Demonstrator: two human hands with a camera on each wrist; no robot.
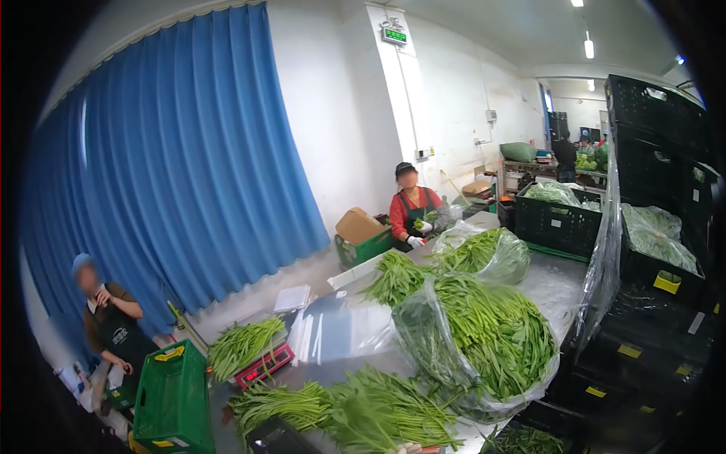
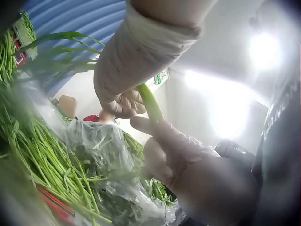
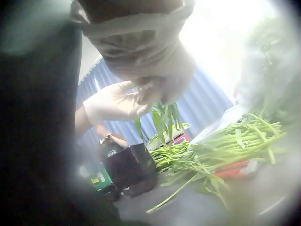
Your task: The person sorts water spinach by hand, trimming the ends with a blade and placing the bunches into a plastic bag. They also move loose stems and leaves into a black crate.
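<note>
Held stem (image 2: 150, 101): pale green. Gloves (image 2: 129, 61): white. Leaf piles (image 1: 495, 333): mid green. Curtain (image 1: 189, 151), far left: plain blue. Near-left crate (image 1: 170, 401): green. Scale (image 1: 265, 369): red. Right-side crates (image 1: 563, 227): black, yellow labels (image 1: 667, 282). Far wall sign (image 1: 394, 35): green.

Ceiling lamps (image 1: 589, 48) light the head view brightly; its corners fall black, the curtain (image 1: 174, 151) curves with distortion, and the surface (image 1: 558, 284) shines. White glare floods both wrist views, hazing the right; stalks (image 2: 21, 134) blur along the left one's edge.
</note>
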